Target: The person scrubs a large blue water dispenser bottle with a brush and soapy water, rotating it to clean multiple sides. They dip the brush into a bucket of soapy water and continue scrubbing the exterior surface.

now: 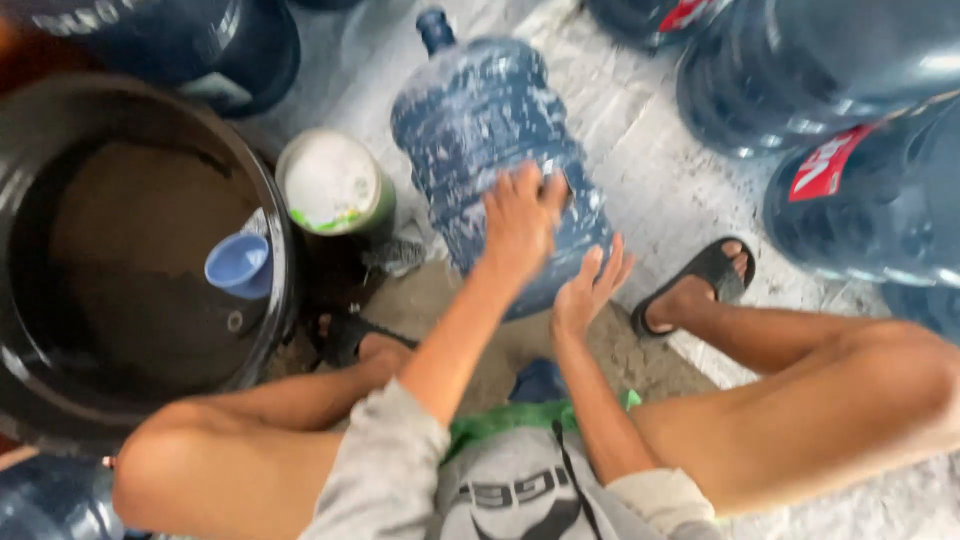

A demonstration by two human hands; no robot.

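The person sat low on the tiled floor with knees spread, and a big blue water jug lay on its side between the feet, its neck and cap pointing away from them. The jug's wall was streaked all over with white suds. The left hand lay flat on the upper side of the jug near its base, fingers spread and pressed to the plastic rather than curled round anything. The right hand was just beside it, lower down at the jug's bottom edge, fingers straight and open, the palm turned toward the jug; the picture was too blurred there to say whether it actually touched. A black sandal was on the right foot, just to the right of the jug's base. To the left stood a wide black tub holding murky water, with a small blue cup floating near its rim. Between the tub and the jug stood a round container with a white top. More large blue jugs crowded the far right side, well apart from the hands.
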